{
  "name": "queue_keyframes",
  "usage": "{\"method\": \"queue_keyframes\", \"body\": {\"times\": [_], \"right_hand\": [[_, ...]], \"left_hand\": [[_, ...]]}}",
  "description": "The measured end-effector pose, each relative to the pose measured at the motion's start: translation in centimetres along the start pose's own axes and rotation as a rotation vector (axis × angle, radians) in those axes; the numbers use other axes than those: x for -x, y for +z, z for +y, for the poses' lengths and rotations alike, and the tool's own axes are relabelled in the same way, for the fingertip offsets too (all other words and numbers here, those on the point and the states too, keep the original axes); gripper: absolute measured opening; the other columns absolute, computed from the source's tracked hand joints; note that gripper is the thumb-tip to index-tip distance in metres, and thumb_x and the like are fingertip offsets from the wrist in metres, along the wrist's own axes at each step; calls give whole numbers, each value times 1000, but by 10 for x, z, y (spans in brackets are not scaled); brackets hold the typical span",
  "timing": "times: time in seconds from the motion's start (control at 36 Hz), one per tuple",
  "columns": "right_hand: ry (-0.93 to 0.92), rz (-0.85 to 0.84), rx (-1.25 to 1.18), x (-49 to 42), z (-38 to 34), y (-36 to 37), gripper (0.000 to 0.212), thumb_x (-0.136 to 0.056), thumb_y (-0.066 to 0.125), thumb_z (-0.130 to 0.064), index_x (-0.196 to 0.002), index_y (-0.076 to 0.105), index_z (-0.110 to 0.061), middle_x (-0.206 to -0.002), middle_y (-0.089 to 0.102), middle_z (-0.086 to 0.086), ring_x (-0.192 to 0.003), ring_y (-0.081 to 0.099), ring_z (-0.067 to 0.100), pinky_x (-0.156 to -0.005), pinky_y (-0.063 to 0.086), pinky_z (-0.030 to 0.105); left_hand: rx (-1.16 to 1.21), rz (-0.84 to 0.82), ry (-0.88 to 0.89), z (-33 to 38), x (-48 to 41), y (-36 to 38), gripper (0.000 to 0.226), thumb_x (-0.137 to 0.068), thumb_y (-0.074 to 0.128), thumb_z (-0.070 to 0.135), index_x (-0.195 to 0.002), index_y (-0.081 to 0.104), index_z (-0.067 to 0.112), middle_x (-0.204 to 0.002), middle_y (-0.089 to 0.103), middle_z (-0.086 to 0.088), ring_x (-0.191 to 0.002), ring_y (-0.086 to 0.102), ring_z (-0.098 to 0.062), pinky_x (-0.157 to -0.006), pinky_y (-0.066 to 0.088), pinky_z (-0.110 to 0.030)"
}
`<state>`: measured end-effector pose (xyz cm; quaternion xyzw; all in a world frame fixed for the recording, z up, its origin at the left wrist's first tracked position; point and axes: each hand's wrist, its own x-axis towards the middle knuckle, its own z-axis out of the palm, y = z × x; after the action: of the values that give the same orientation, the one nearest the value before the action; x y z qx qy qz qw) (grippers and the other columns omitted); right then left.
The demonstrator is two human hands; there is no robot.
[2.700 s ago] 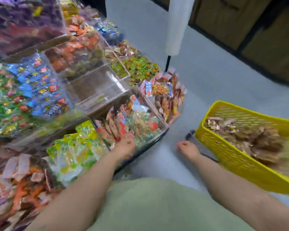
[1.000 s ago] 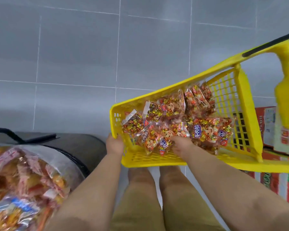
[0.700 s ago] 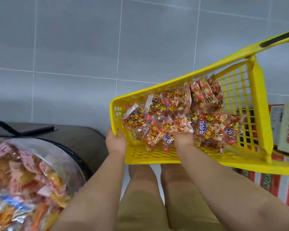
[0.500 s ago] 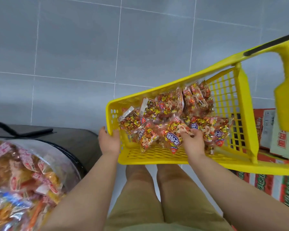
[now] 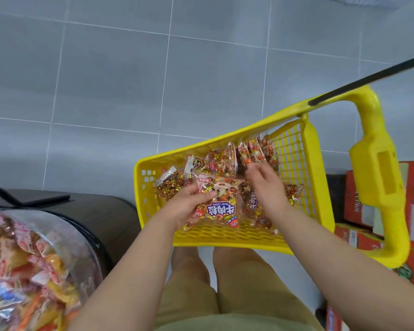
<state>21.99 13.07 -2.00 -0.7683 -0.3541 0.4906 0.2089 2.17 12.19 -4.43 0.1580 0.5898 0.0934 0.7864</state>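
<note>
The left hand (image 5: pixel 184 207) pinches a snack packet (image 5: pixel 221 209) by its upper left corner, over the near left part of the yellow basket (image 5: pixel 225 243). The right hand (image 5: pixel 264 187) hovers with curled fingers over the other packets (image 5: pixel 225 161) toward the far edge; I cannot tell whether it grips one. It is best to support the held packet from below and lift it clear of the pile.

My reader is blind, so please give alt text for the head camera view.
A person's left hand holds a beef-cube snack packet over a yellow shopping basket holding similar packets, with the right hand close beside it. Grey tiled floor lies beyond.
</note>
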Motion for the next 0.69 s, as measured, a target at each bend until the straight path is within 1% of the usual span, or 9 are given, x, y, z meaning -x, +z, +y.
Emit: {"method": "queue_keyframes", "body": {"times": [0.06, 0.11, 0.22, 0.28, 0.36, 0.47, 0.5, 0.58, 0.69], "right_hand": [[-23, 139, 168, -24, 5, -8, 18, -96, 49, -21, -111, 60, -18, -109, 62, -1, -102, 57, 16, -86, 48, 32], [-4, 146, 299, -46, 8, -15, 29, -94, 48, -13, -121, 57, -11, -120, 59, 7, -109, 56, 22, -95, 48, 39], [-95, 39, 783, -73, 8, -14, 26, -88, 56, -17, -113, 58, -10, -112, 61, 11, -103, 58, 29, -81, 51, 35], [-65, 17, 939, -80, 6, -10, 31, -85, 58, -15, -115, 56, -10, -115, 58, 10, -104, 58, 28, -74, 47, 33], [-43, 7, 1072, -85, 3, -7, 31, -85, 57, -7, -115, 55, -10, -115, 58, 10, -102, 60, 26, -69, 47, 32], [-63, 10, 1018, -80, -2, -17, 25, -87, 55, -10, -112, 56, -10, -112, 61, 10, -100, 61, 28, -69, 46, 32], [-72, 23, 965, -75, -4, -23, 22, -87, 54, -12, -109, 56, -10, -110, 61, 11, -99, 61, 30, -68, 43, 31], [-157, 106, 815, -52, -7, -44, 21, -85, 53, -19, -106, 56, -12, -107, 60, 10, -97, 58, 33, -68, 43, 33], [-313, 200, 559, -11, -12, -74, 22, -84, 57, -27, -105, 60, -20, -99, 62, 2, -94, 55, 24, -71, 47, 36]], "left_hand": [[68, 22, 28, -6, -4, 0, 58, -73, 76, 24, -126, 55, 14, -117, 69, -12, -107, 65, -27, -97, 49, -52], [113, 56, 35, -12, -7, 1, 46, -77, 75, 18, -120, 57, 18, -109, 72, -10, -99, 69, -25, -95, 50, -51], [92, 161, 14, -23, -13, -1, 32, -83, 74, 17, -110, 58, 25, -111, 71, -8, -105, 66, -30, -95, 48, -59], [111, 192, 19, -26, -13, 0, 32, -83, 74, 16, -110, 59, 25, -111, 71, -8, -105, 66, -30, -92, 52, -54], [160, 219, 28, -28, -14, 2, 30, -84, 73, 14, -108, 60, 28, -100, 75, -1, -89, 72, -19, -70, 59, -35], [209, 254, 28, -22, -13, 8, 30, -87, 69, 13, -114, 61, 24, -105, 73, -6, -98, 69, -26, -88, 54, -51], [222, 259, 34, -20, -13, 9, 31, -87, 69, 12, -115, 61, 23, -102, 74, -5, -95, 70, -26, -86, 55, -51], [267, 257, 81, -12, -11, 12, 26, -88, 67, 9, -107, 62, 26, -83, 76, 3, -73, 74, -17, -55, 58, -35], [333, 239, 134, -1, -8, 16, 20, -90, 64, 9, -98, 60, 27, -78, 76, 3, -69, 73, -15, -51, 56, -30]]}}
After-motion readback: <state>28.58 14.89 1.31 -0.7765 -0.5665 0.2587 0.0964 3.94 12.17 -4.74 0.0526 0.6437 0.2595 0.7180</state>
